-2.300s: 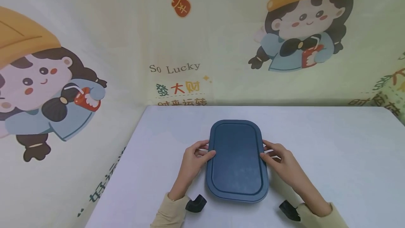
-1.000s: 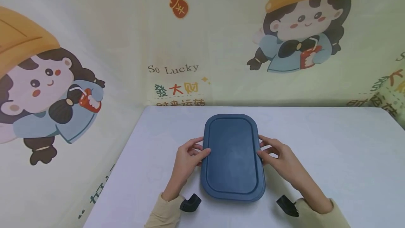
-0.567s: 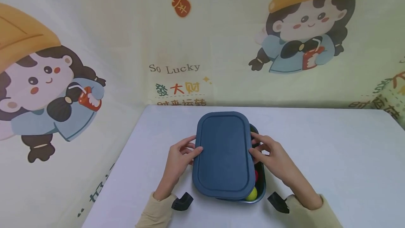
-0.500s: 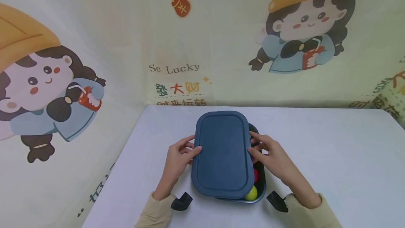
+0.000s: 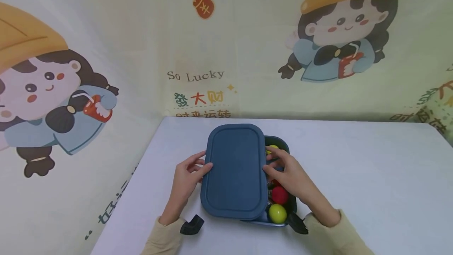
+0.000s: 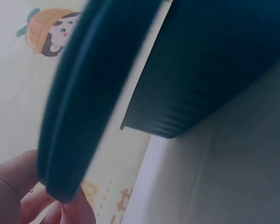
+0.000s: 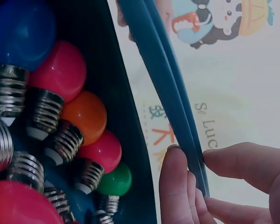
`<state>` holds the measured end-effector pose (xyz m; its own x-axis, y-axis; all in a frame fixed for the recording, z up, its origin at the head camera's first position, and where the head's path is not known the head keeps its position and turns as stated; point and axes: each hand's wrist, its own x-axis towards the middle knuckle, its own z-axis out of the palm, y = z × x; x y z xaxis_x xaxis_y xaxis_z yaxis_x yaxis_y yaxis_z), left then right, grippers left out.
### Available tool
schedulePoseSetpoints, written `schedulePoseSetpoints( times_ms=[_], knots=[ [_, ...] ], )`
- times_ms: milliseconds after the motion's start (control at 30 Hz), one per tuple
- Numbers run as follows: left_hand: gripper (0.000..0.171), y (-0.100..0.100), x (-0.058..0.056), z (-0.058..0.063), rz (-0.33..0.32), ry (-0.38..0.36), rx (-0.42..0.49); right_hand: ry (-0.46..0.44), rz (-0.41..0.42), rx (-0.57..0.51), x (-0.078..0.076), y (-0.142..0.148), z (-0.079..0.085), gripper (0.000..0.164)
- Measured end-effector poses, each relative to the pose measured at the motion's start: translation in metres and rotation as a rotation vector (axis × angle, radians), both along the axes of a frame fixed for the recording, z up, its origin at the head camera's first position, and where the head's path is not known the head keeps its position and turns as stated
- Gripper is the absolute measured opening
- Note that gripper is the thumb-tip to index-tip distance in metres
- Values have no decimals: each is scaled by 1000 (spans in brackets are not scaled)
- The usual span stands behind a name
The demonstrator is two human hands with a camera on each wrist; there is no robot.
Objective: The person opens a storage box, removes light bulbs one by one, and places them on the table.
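Observation:
A dark blue lid point(image 5: 233, 172) is off its box and hangs over the box's left part. My left hand point(image 5: 185, 176) pinches the lid's left edge, thumb on top. At the opposite edge my right hand point(image 5: 288, 170) pinches it too, above the open box point(image 5: 279, 140). In the left wrist view, a gap separates the raised lid point(image 6: 84, 93) from the box point(image 6: 191, 70). Coloured light bulbs fill the box: a yellow bulb point(image 5: 277, 213), a red bulb point(image 5: 279, 195), and in the right wrist view blue point(image 7: 23, 32), orange and green bulbs among several. The lid hides the box's left part.
The box stands on a white table point(image 5: 361, 176). Behind and to the left hang cloth sheets point(image 5: 255, 50) printed with cartoon figures and lettering. A black wrist piece point(image 5: 192, 225) sits at the left sleeve, another point(image 5: 298, 223) at the right.
Both hands have lifted the lid off the box and carried it left. The box's right side and the bulbs inside have come into view, more of them than half a second ago.

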<state>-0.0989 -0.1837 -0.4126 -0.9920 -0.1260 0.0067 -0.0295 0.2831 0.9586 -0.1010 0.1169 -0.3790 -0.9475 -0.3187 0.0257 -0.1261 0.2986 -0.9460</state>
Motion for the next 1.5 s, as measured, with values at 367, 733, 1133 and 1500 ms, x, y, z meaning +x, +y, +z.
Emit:
schedulePoseSetpoints(
  times_ms=[367,733,1133,1500],
  knots=[
    [46,-23,-2,-2,14,-22,-66,-41,24,-1,-7,-24,-6,58],
    [48,-46,1,1,-21,-62,-108,4,36,62,-6,-43,-4,59],
    [51,-68,3,1,-5,-63,-229,-61,49,8,-10,-70,-10,59],
    [53,-89,4,-3,44,-143,-216,-49,128,-24,-13,-95,-11,60]
  ],
)
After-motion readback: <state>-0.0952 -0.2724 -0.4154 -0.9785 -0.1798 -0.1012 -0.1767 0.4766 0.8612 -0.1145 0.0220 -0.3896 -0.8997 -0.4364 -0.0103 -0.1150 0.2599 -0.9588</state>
